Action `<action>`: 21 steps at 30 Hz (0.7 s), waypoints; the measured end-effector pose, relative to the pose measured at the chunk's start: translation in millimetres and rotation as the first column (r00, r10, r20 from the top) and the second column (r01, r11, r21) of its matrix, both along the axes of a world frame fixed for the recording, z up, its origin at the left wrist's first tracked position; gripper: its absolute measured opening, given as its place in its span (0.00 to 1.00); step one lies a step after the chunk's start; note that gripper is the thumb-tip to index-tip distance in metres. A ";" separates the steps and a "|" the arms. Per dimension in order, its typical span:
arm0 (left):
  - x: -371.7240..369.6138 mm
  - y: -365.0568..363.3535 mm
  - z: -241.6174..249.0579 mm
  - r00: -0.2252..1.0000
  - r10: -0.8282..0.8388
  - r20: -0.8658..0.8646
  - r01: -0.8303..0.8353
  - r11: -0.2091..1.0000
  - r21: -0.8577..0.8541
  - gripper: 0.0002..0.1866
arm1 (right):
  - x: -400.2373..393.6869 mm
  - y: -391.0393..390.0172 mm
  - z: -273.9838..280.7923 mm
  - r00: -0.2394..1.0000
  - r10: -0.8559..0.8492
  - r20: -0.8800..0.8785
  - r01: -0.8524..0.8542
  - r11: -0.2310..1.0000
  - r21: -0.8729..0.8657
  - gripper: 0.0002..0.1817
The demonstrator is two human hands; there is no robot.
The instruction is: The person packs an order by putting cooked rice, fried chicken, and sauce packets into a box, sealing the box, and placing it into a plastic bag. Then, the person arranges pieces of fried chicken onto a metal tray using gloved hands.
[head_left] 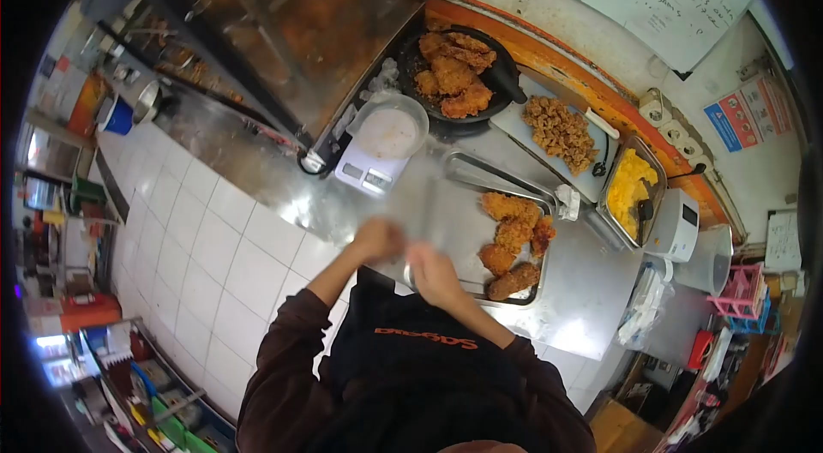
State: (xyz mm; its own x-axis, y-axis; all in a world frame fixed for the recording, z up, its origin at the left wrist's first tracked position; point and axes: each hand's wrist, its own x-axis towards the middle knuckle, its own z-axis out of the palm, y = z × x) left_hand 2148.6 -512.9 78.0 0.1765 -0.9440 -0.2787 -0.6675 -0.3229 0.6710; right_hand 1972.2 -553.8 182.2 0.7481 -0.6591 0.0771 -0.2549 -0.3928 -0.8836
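Observation:
My left hand (378, 240) is curled in front of my apron, its fingertips smeared by motion. Close beside it, my right hand (435, 274) is closed at the near left corner of a metal tray (454, 258). A pale, see-through blur (424, 211) rises from between the hands; I cannot tell what they hold. Several pieces of fried chicken (513, 234) lie in the tray's right half. Metal tongs (497, 175) rest along its far edge. Beyond the left hand stands a digital scale (367, 172) with a round, clear-sided container (390, 129) on it.
A black stone mortar (411, 97) holds more fried chicken, and its pestle (510, 84) leans on the rim. Chopped fried pieces (561, 134) and a knife (602, 123) lie on a white board. Yellow food fills a metal pan (632, 187). A glass display case (300, 33) stands at back left.

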 end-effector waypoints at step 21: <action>80.3 -64.3 128.2 0.894 -0.313 0.320 0.448 0.636 -0.628 0.02 | 116.7 -38.3 27.2 0.621 -0.776 0.112 0.235 0.321 0.918 0.15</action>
